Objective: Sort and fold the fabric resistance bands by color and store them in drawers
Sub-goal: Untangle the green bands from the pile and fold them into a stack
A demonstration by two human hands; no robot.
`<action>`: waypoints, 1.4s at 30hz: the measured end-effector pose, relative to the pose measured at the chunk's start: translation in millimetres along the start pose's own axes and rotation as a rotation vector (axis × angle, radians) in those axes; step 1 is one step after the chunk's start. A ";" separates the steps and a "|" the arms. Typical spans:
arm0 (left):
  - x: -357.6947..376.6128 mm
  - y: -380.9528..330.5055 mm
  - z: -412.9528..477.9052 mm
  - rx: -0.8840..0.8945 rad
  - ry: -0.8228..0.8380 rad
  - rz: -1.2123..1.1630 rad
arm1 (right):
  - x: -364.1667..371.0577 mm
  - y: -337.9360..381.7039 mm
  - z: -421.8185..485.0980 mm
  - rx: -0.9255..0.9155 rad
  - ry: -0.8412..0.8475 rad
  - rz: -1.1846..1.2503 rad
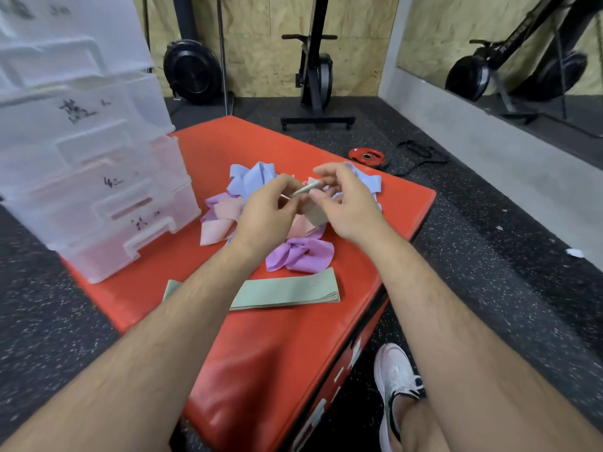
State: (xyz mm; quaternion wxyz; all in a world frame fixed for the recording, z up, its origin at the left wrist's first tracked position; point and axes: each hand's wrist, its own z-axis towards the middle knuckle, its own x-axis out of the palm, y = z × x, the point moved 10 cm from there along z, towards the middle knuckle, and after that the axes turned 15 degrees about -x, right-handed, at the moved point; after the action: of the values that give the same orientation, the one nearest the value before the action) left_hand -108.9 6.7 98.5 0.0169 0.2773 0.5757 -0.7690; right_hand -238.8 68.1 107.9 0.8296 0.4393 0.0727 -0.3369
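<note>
head view shows me holding one pale green band [306, 189] up between both hands, just above the pile [303, 256] of loose blue, pink and purple bands on the red box [293, 353]. it is lifted clear, i judge, so the loop hangs free and i can line up its edges for a fold without catching the others. my left hand [267, 207] has its fingers curled in, pinching the near end. my right hand [346, 203] pinches the other end between thumb and forefinger, with the remaining fingers loosely bent. both forearms reach forward from the bottom corners, wrists close together, palms turned toward each other. a flat stack [287, 293] of folded green bands lies nearer me on the box, apart from the pile, most likely because green is being gathered first and this band belongs on it. the drawers [98, 190] stand at the box's left edge, near enough for storing.
</note>
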 end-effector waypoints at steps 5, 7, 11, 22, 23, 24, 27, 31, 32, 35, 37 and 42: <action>-26.2 1.4 -6.8 0.010 -0.056 0.051 | 33.3 -2.6 -2.1 0.011 0.139 -0.062; -29.8 -0.8 -10.5 0.058 -0.037 0.181 | 41.4 3.7 0.3 -0.040 0.171 -0.098; -42.5 4.4 -9.6 0.085 -0.088 0.297 | 52.0 5.6 3.4 -0.084 0.209 -0.170; -101.5 9.8 -10.4 -0.032 -0.243 -0.079 | 54.9 -55.2 0.4 0.083 0.227 -0.347; -107.6 12.1 -10.6 -0.046 -0.250 -0.106 | 50.8 -63.3 -2.0 0.122 0.227 -0.371; -112.7 16.0 -10.2 -0.063 -0.255 -0.118 | 47.0 -69.7 -3.6 0.152 0.230 -0.402; -121.5 28.2 -9.9 -0.118 -0.251 -0.123 | 37.1 -70.1 -3.0 0.175 0.249 -0.499; -136.1 34.2 -11.0 -0.171 -0.283 -0.244 | 21.6 -64.6 6.9 0.152 0.156 -0.462; -141.1 38.5 -10.8 -0.198 -0.295 -0.300 | 19.4 -63.5 8.3 0.149 0.147 -0.436; -149.7 53.3 -9.3 -0.262 -0.291 -0.311 | 23.1 -57.2 8.8 0.126 0.225 -0.426; -149.9 61.4 -9.1 -0.296 -0.269 -0.288 | 23.7 -51.4 7.0 0.101 0.278 -0.486; -165.1 100.6 -13.5 -0.480 -0.194 -0.168 | 14.8 -39.8 -2.5 0.136 0.351 -0.414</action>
State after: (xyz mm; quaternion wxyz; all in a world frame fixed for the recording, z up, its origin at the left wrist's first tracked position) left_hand 71.0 -63.5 81.6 0.0732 0.1415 0.7584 -0.6320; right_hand -251.8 47.3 73.2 0.6865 0.5212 0.2807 -0.4222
